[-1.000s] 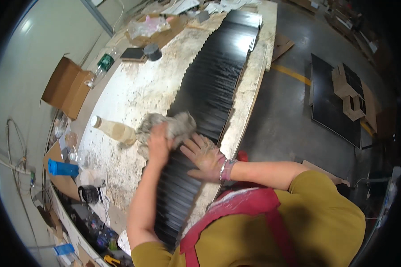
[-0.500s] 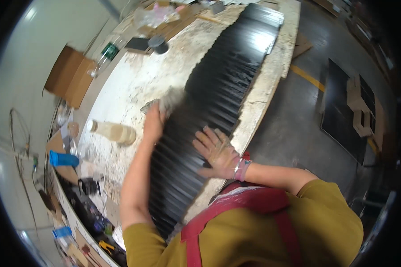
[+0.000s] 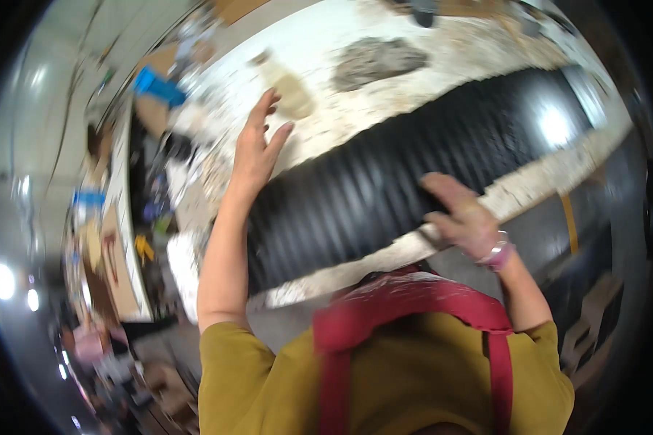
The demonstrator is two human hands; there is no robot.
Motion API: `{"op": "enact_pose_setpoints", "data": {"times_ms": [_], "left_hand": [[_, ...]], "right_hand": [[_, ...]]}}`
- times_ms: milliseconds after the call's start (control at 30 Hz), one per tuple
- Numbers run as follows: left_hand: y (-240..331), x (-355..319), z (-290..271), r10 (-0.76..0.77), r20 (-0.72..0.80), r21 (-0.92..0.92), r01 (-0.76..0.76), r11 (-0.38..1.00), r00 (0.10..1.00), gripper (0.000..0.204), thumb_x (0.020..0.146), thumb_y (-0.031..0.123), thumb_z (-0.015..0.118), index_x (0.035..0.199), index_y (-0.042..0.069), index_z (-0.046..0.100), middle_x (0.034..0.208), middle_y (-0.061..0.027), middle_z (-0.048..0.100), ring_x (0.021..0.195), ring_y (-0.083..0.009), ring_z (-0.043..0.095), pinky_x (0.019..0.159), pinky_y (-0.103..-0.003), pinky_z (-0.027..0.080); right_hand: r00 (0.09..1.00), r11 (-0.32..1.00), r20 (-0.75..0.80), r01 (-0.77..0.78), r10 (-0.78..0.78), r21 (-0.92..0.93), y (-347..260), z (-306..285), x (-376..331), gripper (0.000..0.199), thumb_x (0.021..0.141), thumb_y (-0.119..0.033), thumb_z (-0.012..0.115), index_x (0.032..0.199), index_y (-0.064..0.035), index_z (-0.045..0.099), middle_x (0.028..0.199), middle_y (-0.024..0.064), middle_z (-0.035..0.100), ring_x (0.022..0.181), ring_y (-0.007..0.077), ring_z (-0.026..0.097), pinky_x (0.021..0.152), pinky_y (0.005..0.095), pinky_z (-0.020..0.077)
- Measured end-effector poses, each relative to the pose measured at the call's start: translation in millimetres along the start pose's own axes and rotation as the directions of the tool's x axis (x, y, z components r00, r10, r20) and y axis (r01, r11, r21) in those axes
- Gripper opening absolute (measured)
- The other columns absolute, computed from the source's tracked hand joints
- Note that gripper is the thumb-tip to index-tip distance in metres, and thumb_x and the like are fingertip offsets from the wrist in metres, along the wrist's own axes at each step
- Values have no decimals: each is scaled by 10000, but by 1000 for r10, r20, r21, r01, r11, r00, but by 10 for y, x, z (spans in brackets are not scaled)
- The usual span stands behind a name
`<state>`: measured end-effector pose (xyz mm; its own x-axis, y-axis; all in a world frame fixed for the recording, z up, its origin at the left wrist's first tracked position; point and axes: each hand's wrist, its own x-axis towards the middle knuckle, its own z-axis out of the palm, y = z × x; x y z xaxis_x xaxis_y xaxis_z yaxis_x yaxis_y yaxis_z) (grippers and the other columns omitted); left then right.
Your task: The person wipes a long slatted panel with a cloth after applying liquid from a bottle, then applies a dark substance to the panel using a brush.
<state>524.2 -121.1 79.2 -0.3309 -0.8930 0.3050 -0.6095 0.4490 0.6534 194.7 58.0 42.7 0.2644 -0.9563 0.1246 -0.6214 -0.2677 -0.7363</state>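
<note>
A long black ribbed sheet (image 3: 384,174) lies across the white, stained table (image 3: 326,119), with a wet-looking shine at its right end. My left hand (image 3: 254,156) is bare and held up beside the sheet's left part, fingers apart and nothing in them. Just past its fingertips stands a clear bottle (image 3: 286,90) of pale yellowish liquid. A crumpled grey rag (image 3: 377,61) rests beyond the sheet. My right hand (image 3: 466,217), in a stained, thin pinkish glove, is at the sheet's near edge with thumb and fingers spread; motion blurs it slightly.
Left of the table are a blue container (image 3: 158,85), a black roll-like item (image 3: 175,146) and a cluttered shelf with yellow-handled tools (image 3: 144,248). A dark cylinder (image 3: 423,11) sits at the far edge. Cardboard pieces (image 3: 595,312) lie on the floor at right.
My left hand has let go of the rag and moved toward the bottle. The rag now lies on the table. My view has turned left, and my right hand is nearer the sheet's edge.
</note>
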Motion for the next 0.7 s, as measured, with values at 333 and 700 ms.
{"op": "enact_pose_setpoints", "data": {"times_ms": [333, 700], "left_hand": [[-268, -3451, -968, -634, -624, -185, 702, 688, 457, 347, 959, 143, 530, 1275, 0, 528, 1185, -132, 625, 1123, -226, 585, 957, -335, 439], [-494, -3492, -198, -512, -550, 38, 632, 774, 660, 540, 896, 253, 599, 1382, 62, 463, 1470, -131, 408, 1353, -380, 344, 1119, -501, 217]], "right_hand": [[919, 958, 277, 287, -281, 19, -786, 647, 1405, 469, 908, -238, 609, 1349, -105, 519, 1334, 139, 559, 1238, 298, 519, 1051, 363, 393], [648, 947, 745, 313, -156, -73, -1762, 2856, 2584, 583, 934, -540, 488, 1393, -181, 488, 1257, 159, 610, 1186, 311, 562, 1016, 349, 414]]}}
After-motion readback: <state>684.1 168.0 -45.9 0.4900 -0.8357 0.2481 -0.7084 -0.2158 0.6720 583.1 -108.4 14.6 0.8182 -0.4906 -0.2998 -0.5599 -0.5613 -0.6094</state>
